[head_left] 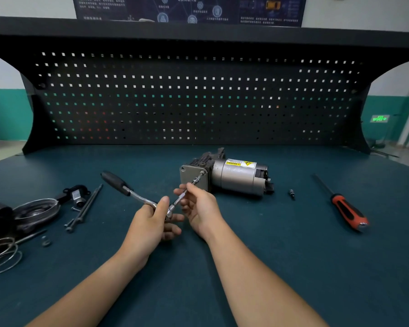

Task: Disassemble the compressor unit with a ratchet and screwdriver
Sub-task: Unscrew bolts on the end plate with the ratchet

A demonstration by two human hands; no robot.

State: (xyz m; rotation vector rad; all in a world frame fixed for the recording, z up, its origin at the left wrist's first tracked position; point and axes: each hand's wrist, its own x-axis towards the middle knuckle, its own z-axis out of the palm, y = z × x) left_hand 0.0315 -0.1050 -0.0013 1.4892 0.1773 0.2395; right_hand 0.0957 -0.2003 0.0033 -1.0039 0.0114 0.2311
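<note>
The grey compressor unit (232, 177) lies on its side in the middle of the bench, its square end plate facing me. A ratchet (128, 191) with a black handle points up and left. Its thin extension bar (187, 193) runs up to a bolt at the upper right corner of the end plate. My left hand (154, 219) grips the ratchet head. My right hand (200, 206) pinches the extension bar between thumb and fingers. A red and black screwdriver (346, 208) lies on the mat to the right, untouched.
Removed parts lie at the left: a metal cover (37, 210), long bolts (85, 207), a small bracket (77, 197), a washer (46, 241) and wire rings (3, 257). A small bit (292, 194) lies right of the compressor. A perforated back panel (198, 97) closes the bench's far side.
</note>
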